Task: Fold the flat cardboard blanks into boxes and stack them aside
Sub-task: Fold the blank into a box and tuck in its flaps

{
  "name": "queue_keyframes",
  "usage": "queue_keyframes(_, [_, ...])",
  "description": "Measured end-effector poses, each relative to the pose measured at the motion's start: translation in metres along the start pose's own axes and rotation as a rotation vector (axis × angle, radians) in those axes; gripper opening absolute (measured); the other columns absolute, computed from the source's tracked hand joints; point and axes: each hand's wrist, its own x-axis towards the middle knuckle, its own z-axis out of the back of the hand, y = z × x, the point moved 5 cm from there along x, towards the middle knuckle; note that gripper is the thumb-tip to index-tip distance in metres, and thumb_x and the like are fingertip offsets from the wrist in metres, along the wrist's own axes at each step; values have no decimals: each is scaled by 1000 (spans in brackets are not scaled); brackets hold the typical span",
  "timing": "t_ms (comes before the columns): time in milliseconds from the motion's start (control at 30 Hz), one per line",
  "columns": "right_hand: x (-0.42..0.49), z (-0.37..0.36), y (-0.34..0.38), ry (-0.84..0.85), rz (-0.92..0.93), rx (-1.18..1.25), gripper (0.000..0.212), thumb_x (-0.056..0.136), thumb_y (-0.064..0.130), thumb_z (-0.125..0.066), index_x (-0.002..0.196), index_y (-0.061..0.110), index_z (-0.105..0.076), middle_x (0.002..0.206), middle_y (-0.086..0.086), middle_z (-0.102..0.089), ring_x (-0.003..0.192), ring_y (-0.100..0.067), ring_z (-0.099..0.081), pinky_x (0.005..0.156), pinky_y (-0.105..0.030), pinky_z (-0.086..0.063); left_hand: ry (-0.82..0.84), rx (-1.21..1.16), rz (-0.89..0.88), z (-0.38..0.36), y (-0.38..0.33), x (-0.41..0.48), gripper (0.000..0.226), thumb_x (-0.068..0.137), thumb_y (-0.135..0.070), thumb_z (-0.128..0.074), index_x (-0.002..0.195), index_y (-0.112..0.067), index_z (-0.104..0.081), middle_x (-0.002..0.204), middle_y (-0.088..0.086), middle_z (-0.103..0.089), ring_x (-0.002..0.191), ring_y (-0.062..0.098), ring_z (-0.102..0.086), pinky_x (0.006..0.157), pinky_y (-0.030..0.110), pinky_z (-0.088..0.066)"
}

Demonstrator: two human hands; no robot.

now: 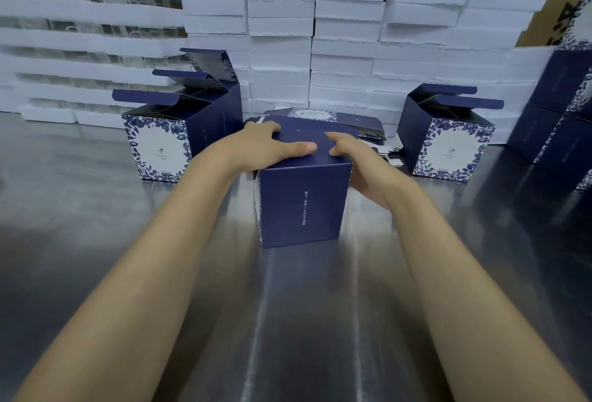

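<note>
Standing upright in the centre of the frame, the box [301, 203] rested on a brushed steel table [96, 241]. Its near face was plain navy with one thin vertical line of pale text, too small to read. A strip of blue-and-white leaf pattern showed along its left edge. Its top was folded down flat and navy.

The left hand [266, 145] lay over the top of the box, fingers curled over the far left edge and the thumb stretched flat across the lid. The right hand [355, 158] cupped the upper right corner, fingertips on the lid and palm against the right side.

Just behind the box lay flat blanks [320, 116] in the same navy and floral print. At centre left stood open boxes [160, 145] with raised lids and white floral-framed fronts. More open-lidded boxes [448, 145] stood at centre right. Closed navy boxes [560, 132] were stacked at the right edge. White foam slabs [346, 33] were piled high across the top.
</note>
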Motion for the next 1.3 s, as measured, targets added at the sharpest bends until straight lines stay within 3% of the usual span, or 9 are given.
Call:
queue_keyframes(200, [-4,0,7,-115,84,22,75,64,20,-51,130,-12,-31,122,-35,-45,89,-20,-39,66,-33,-29,21,-50,-31,-2,-3,-1,92,70,-77,-60,146,-31,-36,152,-3,-29,133,20,-37,90,29,-29])
queue_keyframes(333, [-1,-2,4,-155,59,49,66,63,22,-52,118,-14,-42,94,-6,-45,85,-23,-37,62,-33,-27,29,-65,-43,-3,-4,-2,92,71,-75,-60,147,-31,-35,153,-4,-28,135,19,-36,89,28,-27])
queue_keyframes(467, [5,2,0,-261,54,127,7,73,16,-55,70,11,-51,72,-4,-46,66,-21,-41,55,-27,-28,45,-81,-68,-4,-6,-3,91,72,-74,-61,147,-31,-35,153,-6,-29,135,16,-35,88,27,-27])
queue_keyframes(567, [12,7,-5,-312,55,179,26,78,13,-55,56,22,-44,54,5,-45,46,-13,-41,45,-18,-28,54,-103,-74,-4,-6,-3,91,71,-73,-62,147,-31,-36,153,-8,-30,129,12,-37,86,26,-28])
queue_keyframes(733, [16,10,-9,-402,36,273,21,80,15,-59,66,18,-44,59,1,-44,49,-15,-40,45,-18,-30,66,-129,-94,-6,-9,-6,86,71,-73,-63,144,-34,-39,147,-11,-35,107,6,-38,65,15,-30])
queue_keyframes(867, [18,8,-11,-400,22,315,22,82,15,-58,67,18,-43,58,2,-46,47,-14,-42,44,-17,-32,48,-28,14,-6,-7,-6,98,67,-80,-59,147,-31,-32,158,-7,-5,122,19,-42,81,29,-37])
queue_keyframes(1000, [19,10,-11,-375,22,249,21,83,17,-57,68,19,-41,60,3,-46,48,-12,-44,47,-20,-33,35,15,181,-8,-8,-7,107,69,-82,-55,147,-14,-29,135,2,-50,103,21,-59,74,32,-46])
queue_keyframes(1133, [19,12,-7,-383,43,152,27,82,19,-57,63,21,-38,55,6,-43,46,-11,-40,41,-16,-28,-84,138,183,-13,-14,-7,95,70,-86,-46,132,-14,-52,134,3,-52,112,28,-54,90,37,-44])
queue_keyframes(1300, [20,14,-6,-411,67,89,29,82,19,-56,64,21,-34,60,4,-39,49,-13,-37,39,-15,-25,-56,34,160,-8,-12,-4,67,75,-75,-57,109,-18,-56,106,1,-56,89,23,-52,56,28,-32])
